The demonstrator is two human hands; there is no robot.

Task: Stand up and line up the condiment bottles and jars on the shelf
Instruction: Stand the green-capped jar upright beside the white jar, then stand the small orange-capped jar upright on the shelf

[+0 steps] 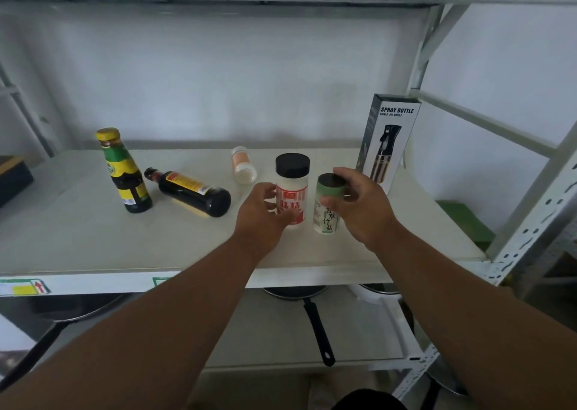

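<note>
On the white shelf (93, 241) two jars stand upright side by side at centre right. My left hand (260, 213) grips the red-labelled jar with a black cap (292, 188) from its left side. My right hand (362, 206) holds the green-labelled jar (326, 219) by its dark lid. Further left, a yellow-capped sauce bottle (125, 172) stands upright. A dark soy sauce bottle (190, 192) lies on its side beside it. A small pale shaker jar (243, 166) lies on its side behind the two jars.
A spray bottle box (388, 141) stands upright at the shelf's right end, just behind my right hand. A dark box (12, 175) sits at the far left. Frying pans (312, 309) rest on the lower shelf. A perforated upright post (530, 238) bounds the right side.
</note>
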